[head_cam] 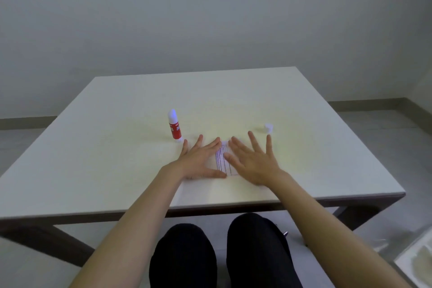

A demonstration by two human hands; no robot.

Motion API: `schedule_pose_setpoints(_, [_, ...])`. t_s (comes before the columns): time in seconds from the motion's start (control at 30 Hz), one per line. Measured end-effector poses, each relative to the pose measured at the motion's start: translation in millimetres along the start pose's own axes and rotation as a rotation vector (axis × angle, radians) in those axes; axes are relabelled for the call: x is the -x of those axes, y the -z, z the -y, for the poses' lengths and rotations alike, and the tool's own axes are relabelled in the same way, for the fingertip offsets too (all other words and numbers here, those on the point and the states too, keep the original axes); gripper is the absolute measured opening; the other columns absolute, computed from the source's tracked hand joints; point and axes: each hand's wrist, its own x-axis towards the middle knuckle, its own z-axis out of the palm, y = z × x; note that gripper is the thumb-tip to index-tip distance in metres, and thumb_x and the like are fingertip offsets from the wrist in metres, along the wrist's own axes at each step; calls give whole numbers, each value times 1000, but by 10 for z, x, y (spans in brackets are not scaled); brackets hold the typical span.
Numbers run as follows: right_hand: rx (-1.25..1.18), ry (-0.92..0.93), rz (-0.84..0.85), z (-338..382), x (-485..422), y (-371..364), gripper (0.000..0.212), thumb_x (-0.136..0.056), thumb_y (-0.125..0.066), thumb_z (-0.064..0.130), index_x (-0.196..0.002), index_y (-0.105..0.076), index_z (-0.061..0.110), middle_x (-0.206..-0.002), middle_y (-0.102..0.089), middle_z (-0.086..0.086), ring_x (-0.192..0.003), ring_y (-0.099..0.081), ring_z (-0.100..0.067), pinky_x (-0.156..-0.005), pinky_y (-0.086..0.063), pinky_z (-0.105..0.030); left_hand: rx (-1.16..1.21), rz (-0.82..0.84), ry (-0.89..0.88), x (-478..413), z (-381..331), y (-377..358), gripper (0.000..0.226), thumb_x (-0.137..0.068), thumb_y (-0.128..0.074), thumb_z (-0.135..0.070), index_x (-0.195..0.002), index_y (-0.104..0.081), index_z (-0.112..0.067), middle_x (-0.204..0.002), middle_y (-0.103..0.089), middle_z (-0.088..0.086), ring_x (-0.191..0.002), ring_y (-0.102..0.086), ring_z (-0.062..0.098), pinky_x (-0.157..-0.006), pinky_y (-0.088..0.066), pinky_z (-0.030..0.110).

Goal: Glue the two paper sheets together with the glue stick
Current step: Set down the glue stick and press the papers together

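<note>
A small lined paper sheet [222, 159] lies flat on the white table [117, 170], mostly covered by both hands. My left hand [198, 161] rests flat on its left part, fingers spread. My right hand [251, 161] lies flat on its right part, fingers spread too. Whether a second sheet lies underneath is hidden. The red glue stick [174, 127] stands upright with its white tip bare, just beyond my left hand. Its white cap [268, 127] sits on the table beyond my right hand.
The table's near edge [210, 208] runs just above my knees [224, 252]. A grey wall stands behind the far edge. A light flat object [418, 262] lies on the floor at the lower right.
</note>
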Motion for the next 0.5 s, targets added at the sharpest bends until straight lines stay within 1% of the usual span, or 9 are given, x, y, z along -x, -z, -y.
schedule_pose_setpoints(0.07, [48, -38, -19, 29, -66, -4, 90, -74, 10, 75, -150, 3, 27, -159, 5, 14, -144, 23, -21, -109, 24, -56, -20, 7, 10, 0, -18, 20, 102, -77, -53, -68, -151, 5, -30, -160, 10, -18, -147, 21, 22, -114, 17, 55])
schedule_pose_setpoints(0.13, [53, 21, -59, 157, 101, -66, 100, -65, 17, 77, -150, 3, 25, -160, 7, 11, -143, 25, -20, -110, 24, -57, -21, 2, 9, -6, -11, 16, 99, -79, -53, -66, -151, 5, -31, -160, 10, -18, -147, 20, 23, -115, 16, 56])
schedule_pose_setpoints(0.2, [6, 103, -94, 272, 396, -150, 101, -64, 16, 77, -150, 1, 25, -160, 7, 12, -143, 26, -18, -110, 24, -56, -6, -2, -1, 0, 4, 1, 97, -81, -53, -64, -151, 6, -30, -159, 11, -19, -147, 22, 22, -115, 16, 55])
schedule_pose_setpoints(0.27, [-23, 125, -83, 272, 559, -168, 100, -65, 15, 77, -150, 0, 27, -159, 7, 15, -142, 28, -16, -109, 26, -55, 6, 2, -10, 8, 17, -4, 98, -81, -52, -65, -151, 7, -31, -159, 12, -20, -146, 24, 22, -115, 18, 55])
schedule_pose_setpoints(0.37, [-1, 54, -49, 103, 356, -101, 99, -64, 17, 77, -149, 2, 31, -159, 7, 16, -143, 25, -18, -110, 24, -57, -21, 12, -9, 12, 15, -3, 98, -80, -48, -68, -150, 9, -31, -159, 13, -20, -145, 25, 23, -114, 18, 55])
schedule_pose_setpoints(0.43, [-11, -38, -32, -2, 149, -39, 91, -73, 9, 76, -150, 3, 29, -159, 7, 15, -144, 23, -19, -110, 23, -57, -29, 19, 2, 13, 9, -3, 98, -81, -47, -68, -150, 11, -30, -159, 14, -20, -145, 26, 23, -114, 18, 55])
schedule_pose_setpoints(0.47, [-4, -63, -31, -8, 95, -27, 89, -75, 6, 75, -150, 3, 27, -160, 7, 13, -144, 22, -20, -110, 23, -56, -32, 22, 6, 17, 7, -1, 98, -81, -47, -68, -150, 11, -30, -159, 15, -20, -145, 26, 24, -113, 18, 56])
schedule_pose_setpoints(0.5, [13, -71, -42, 14, 92, -27, 92, -73, 8, 76, -150, 4, 25, -160, 8, 12, -144, 22, -21, -110, 23, -56, -29, 24, 6, 18, 6, -1, 98, -81, -47, -68, -150, 11, -30, -159, 15, -20, -145, 27, 24, -114, 18, 56])
